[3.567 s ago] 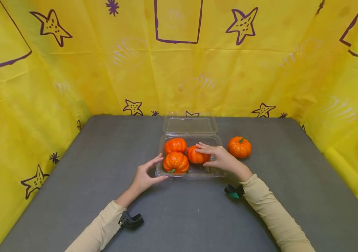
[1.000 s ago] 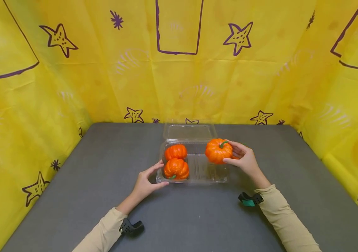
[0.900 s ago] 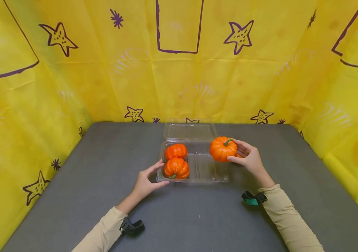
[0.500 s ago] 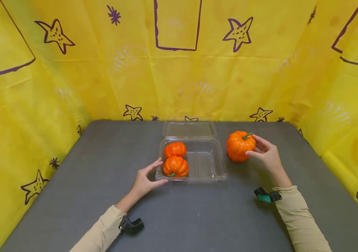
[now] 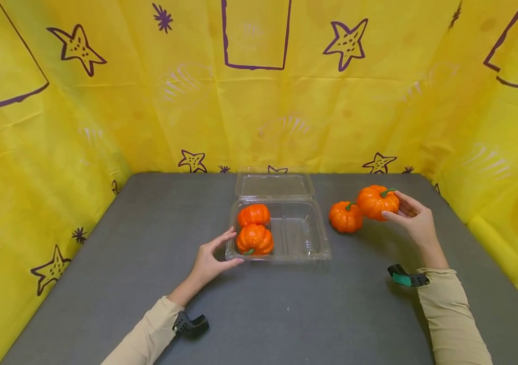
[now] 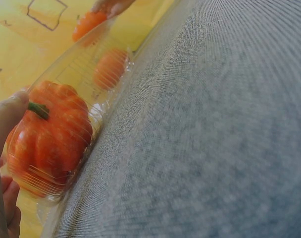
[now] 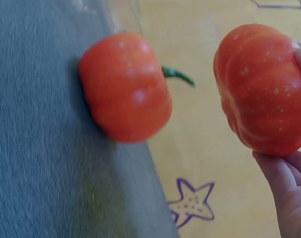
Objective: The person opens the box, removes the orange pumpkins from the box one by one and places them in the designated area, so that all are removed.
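Observation:
In the head view my right hand (image 5: 417,227) holds a small orange pumpkin (image 5: 376,202) by its side, off the table, its green stem up. Just left of it, a second pumpkin (image 5: 345,218) stands on the table, right of a clear plastic clamshell container (image 5: 302,252). My left hand (image 5: 211,259) grips the container's near left corner, thumb at the front edge and fingers at the left side. Two more pumpkins sit in the container's left half, a near one (image 5: 254,240) and a far one (image 5: 253,215). The left wrist view shows the near pumpkin (image 6: 54,134) through the clear wall.
The container's hinged lid (image 5: 274,185) lies open toward the back of the grey table (image 5: 259,314). A yellow patterned cloth (image 5: 259,116) hangs behind the table and along both sides. Each wrist wears a black camera mount, such as the left one (image 5: 190,324).
My right hand has lifted a pumpkin out of the container's right half and carried it right, past the pumpkin on the table. The left hand has stayed at the container's corner.

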### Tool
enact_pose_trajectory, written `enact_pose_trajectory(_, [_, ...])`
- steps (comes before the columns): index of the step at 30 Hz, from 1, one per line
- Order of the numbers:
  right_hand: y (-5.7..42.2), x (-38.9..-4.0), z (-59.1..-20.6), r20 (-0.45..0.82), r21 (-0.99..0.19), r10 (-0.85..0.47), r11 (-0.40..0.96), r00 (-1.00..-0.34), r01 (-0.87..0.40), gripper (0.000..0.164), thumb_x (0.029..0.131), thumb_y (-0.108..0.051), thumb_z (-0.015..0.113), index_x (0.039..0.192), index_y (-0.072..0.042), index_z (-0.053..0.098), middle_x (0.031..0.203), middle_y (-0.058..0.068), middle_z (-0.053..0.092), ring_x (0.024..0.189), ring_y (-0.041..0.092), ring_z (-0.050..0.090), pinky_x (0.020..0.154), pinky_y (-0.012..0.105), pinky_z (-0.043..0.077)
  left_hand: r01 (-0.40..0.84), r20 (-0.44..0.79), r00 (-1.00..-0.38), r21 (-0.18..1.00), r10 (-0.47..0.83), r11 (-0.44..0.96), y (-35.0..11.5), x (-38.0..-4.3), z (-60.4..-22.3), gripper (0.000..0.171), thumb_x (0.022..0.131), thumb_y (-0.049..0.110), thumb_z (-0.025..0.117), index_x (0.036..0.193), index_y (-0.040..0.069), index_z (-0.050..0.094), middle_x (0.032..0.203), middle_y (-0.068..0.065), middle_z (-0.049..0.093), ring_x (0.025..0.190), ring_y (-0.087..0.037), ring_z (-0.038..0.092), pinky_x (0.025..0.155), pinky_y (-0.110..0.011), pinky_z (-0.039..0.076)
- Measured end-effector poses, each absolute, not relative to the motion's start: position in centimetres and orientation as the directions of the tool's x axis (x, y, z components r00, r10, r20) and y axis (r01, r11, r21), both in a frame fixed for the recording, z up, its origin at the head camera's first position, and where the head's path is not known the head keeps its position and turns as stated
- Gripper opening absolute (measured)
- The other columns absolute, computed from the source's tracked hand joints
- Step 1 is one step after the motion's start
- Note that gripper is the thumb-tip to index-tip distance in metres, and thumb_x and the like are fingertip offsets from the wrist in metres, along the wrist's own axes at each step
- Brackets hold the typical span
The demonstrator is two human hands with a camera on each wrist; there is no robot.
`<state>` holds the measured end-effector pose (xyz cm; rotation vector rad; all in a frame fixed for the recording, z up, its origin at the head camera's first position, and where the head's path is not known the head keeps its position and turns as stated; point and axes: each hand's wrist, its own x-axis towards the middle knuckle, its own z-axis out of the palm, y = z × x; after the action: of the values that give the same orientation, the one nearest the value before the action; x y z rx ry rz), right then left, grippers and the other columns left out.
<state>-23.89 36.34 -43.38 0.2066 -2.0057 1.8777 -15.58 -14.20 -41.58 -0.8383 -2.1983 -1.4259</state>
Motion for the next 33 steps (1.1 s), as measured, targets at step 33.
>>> enact_pose_trajectory(33, [35.5,-20.1,-42.4,0.138,-0.918,0.201,0.393,-0.970,-0.049,0.055,0.081,-0.019,0.067,0.123,0.000,0.037,0.127,0.025,0.034,0.116,0.028,0.042,0.080,0.010,0.039,0.665,0.611,-0.747,0.691,0.263,0.285,-15.0,-17.2,-44.8,0.059,0.060,0.011,0.083,0.112,0.000,0.059,0.121,-0.015,0.053,0.112,-0.025,0.049,0.091,-0.025,0.038])
